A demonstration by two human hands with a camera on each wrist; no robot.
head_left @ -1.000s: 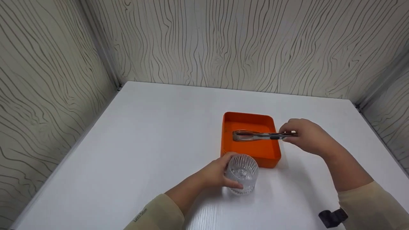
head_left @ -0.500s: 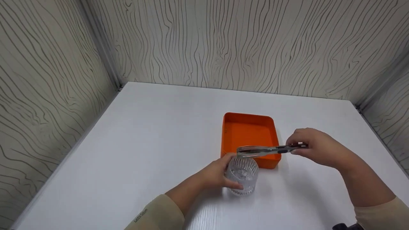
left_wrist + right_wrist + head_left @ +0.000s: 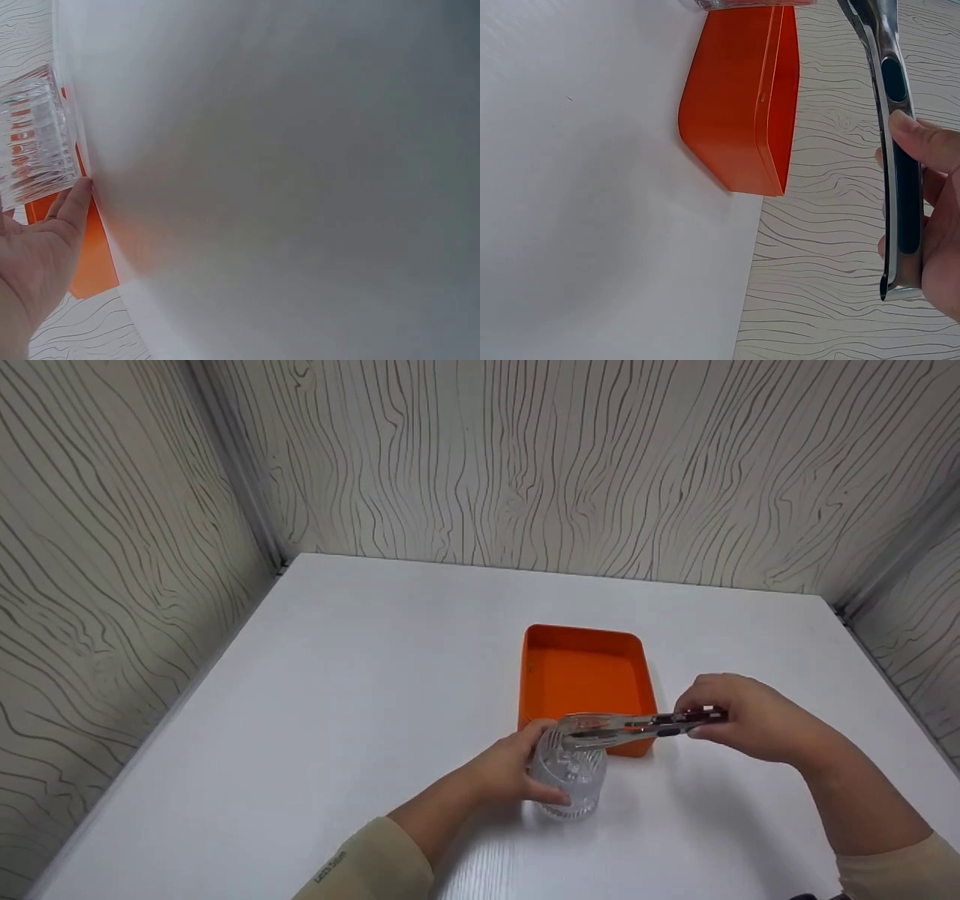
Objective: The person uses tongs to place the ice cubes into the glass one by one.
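Observation:
A ribbed clear glass (image 3: 574, 789) stands on the white table, with something clear inside that I cannot make out. My left hand (image 3: 506, 765) grips it from the left, thumb on the near side. In the left wrist view, the fingers (image 3: 75, 206) lie along the glass (image 3: 37, 142). My right hand (image 3: 754, 721) holds metal tongs (image 3: 626, 727) by the handle, roughly level, with their ends over the mouth of the glass. Whether the ends pinch anything is unclear. In the right wrist view, thumb and fingers close round the tongs (image 3: 909, 202).
A shallow orange tray (image 3: 589, 682) sits just behind the glass, partly under the tongs. The white table (image 3: 360, 660) extends widely to the left. Wood-patterned panels (image 3: 487, 465) rise behind and at both sides.
My right hand has brought the tongs from above the orange tray towards me, and their ends have come down over the glass mouth. The left hand and glass have stayed put.

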